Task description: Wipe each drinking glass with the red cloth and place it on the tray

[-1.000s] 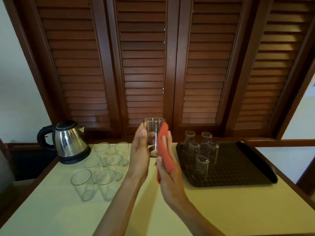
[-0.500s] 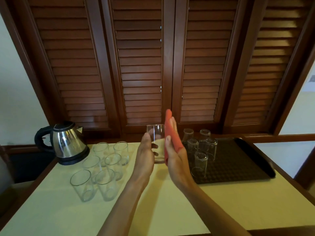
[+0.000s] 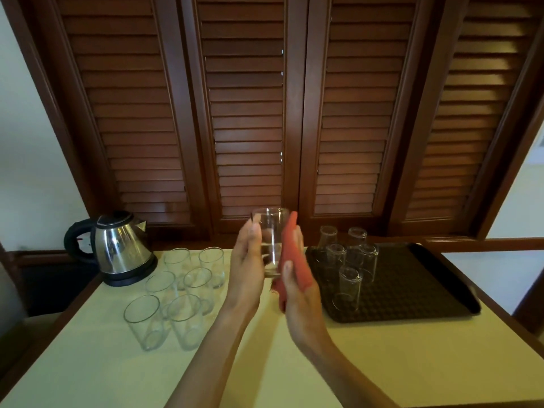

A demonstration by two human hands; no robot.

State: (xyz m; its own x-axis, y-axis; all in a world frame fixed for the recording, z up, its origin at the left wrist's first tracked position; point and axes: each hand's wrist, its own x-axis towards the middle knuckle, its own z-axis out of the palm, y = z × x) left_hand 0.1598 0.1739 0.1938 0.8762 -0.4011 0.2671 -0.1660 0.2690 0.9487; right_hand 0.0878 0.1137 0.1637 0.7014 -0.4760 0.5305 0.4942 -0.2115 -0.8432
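My left hand (image 3: 246,269) holds a clear drinking glass (image 3: 270,231) upright above the table's middle, thumb near the rim and fingers behind the glass. My right hand (image 3: 298,298) lies flat against the glass's right side with the red cloth (image 3: 294,254) between palm and glass. Its thumb pins the cloth's lower part. Several upright glasses (image 3: 176,290) stand on the table to the left. The dark tray (image 3: 412,287) at the right carries several glasses turned upside down (image 3: 348,287).
A steel electric kettle (image 3: 117,248) on a black base stands at the back left of the pale table (image 3: 265,363). Brown louvered shutters (image 3: 244,113) rise directly behind the table. The table's wooden edge runs along the right.
My right hand slid the red cloth up along the glass's side, then back down to rim level. My left hand kept its hold on the glass, which shifted only slightly.
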